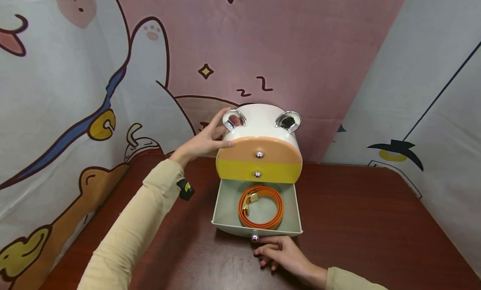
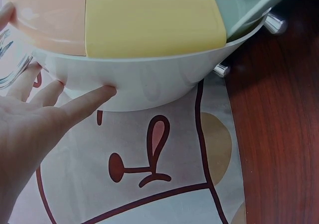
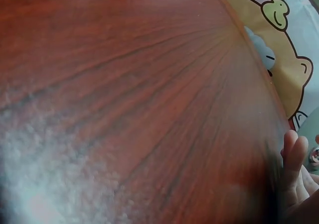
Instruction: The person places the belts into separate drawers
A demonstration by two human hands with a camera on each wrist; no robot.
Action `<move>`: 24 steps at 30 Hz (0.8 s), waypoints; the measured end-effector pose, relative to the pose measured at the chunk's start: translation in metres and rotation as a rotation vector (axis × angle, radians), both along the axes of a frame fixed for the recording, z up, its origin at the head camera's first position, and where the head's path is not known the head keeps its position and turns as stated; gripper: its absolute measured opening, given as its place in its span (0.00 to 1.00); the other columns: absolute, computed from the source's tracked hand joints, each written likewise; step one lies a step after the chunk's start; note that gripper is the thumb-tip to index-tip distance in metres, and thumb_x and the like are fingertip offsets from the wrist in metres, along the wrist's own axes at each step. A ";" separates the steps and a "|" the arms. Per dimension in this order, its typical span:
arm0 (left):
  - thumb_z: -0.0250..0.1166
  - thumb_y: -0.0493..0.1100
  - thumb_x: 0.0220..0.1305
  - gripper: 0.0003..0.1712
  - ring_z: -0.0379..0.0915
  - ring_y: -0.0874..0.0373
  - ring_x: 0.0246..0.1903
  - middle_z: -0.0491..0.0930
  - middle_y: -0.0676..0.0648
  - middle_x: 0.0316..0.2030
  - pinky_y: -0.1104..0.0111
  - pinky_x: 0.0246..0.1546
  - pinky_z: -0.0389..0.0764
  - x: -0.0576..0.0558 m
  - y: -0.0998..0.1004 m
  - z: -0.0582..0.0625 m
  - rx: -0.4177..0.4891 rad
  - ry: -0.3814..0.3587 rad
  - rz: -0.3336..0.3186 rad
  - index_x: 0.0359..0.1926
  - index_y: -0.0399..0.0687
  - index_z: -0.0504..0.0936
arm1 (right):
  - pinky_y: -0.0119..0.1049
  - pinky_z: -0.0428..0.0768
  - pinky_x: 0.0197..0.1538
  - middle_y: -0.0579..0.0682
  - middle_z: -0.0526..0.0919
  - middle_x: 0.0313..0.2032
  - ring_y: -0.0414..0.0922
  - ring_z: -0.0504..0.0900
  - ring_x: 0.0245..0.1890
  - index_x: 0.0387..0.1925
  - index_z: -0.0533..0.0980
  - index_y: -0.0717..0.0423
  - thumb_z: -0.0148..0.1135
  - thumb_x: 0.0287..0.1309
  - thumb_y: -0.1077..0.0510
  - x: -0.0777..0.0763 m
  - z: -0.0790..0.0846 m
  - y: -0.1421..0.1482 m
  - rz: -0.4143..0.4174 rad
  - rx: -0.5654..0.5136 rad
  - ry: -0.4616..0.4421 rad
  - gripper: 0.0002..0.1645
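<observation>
A small drawer cabinet (image 1: 259, 119) with a white rounded top stands on the table. Its pale green bottom drawer (image 1: 226, 210) is pulled out, and inside lies a coiled orange belt (image 1: 278, 214) with a gold buckle. My left hand (image 1: 204, 140) rests on the cabinet's left side with spread fingers; in the left wrist view its fingertips touch the white shell (image 2: 154, 79). Beside the silver knob (image 1: 255, 238) of the open drawer is my right hand (image 1: 285, 255), index fingertip at the knob, other fingers loosely bent. Whether it touches the knob is hard to tell.
Above the open drawer, an orange drawer (image 1: 278, 147) and a yellow drawer (image 1: 278, 171) are closed, each with a silver knob. Two silver rings (image 1: 295, 116) stick up from the top. Behind the reddish-brown table (image 1: 360, 223) hangs a cartoon-printed cloth (image 1: 300, 52).
</observation>
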State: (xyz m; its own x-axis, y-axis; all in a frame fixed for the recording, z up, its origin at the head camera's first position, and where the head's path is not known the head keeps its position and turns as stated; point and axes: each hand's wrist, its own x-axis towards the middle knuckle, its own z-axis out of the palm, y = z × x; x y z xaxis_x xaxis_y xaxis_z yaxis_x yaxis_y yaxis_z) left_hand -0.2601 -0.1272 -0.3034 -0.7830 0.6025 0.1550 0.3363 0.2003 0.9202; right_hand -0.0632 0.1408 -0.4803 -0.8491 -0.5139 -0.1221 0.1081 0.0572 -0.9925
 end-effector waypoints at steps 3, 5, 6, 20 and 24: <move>0.66 0.36 0.64 0.55 0.67 0.51 0.60 0.69 0.42 0.64 0.52 0.58 0.68 0.000 0.000 0.000 0.005 -0.004 -0.002 0.74 0.75 0.38 | 0.29 0.77 0.25 0.64 0.84 0.41 0.43 0.83 0.29 0.55 0.70 0.80 0.57 0.66 0.62 -0.001 -0.004 -0.003 -0.008 0.006 0.011 0.25; 0.66 0.36 0.64 0.55 0.67 0.50 0.60 0.69 0.42 0.64 0.52 0.57 0.69 0.000 0.000 0.000 0.006 -0.008 -0.005 0.74 0.75 0.38 | 0.29 0.77 0.25 0.64 0.83 0.42 0.43 0.83 0.28 0.55 0.70 0.80 0.57 0.66 0.61 -0.001 -0.006 -0.005 -0.016 0.005 0.015 0.25; 0.66 0.36 0.64 0.55 0.67 0.50 0.60 0.68 0.42 0.64 0.52 0.57 0.69 0.000 0.000 -0.001 0.010 -0.013 -0.005 0.74 0.75 0.38 | 0.29 0.77 0.25 0.64 0.83 0.42 0.42 0.83 0.28 0.54 0.70 0.80 0.58 0.66 0.60 -0.001 -0.007 -0.006 -0.025 0.006 0.014 0.25; 0.65 0.34 0.64 0.55 0.66 0.50 0.61 0.67 0.42 0.65 0.53 0.57 0.70 -0.002 0.001 -0.001 0.034 -0.020 -0.017 0.75 0.72 0.38 | 0.31 0.76 0.22 0.60 0.86 0.34 0.42 0.82 0.24 0.42 0.82 0.72 0.57 0.68 0.53 -0.011 0.001 -0.010 -0.219 0.072 0.005 0.22; 0.65 0.34 0.63 0.55 0.65 0.50 0.62 0.66 0.42 0.66 0.52 0.57 0.70 -0.002 0.001 -0.001 0.038 -0.017 -0.017 0.75 0.71 0.37 | 0.31 0.75 0.22 0.60 0.86 0.32 0.43 0.82 0.23 0.41 0.82 0.72 0.57 0.69 0.51 -0.014 0.003 -0.010 -0.255 0.086 0.003 0.23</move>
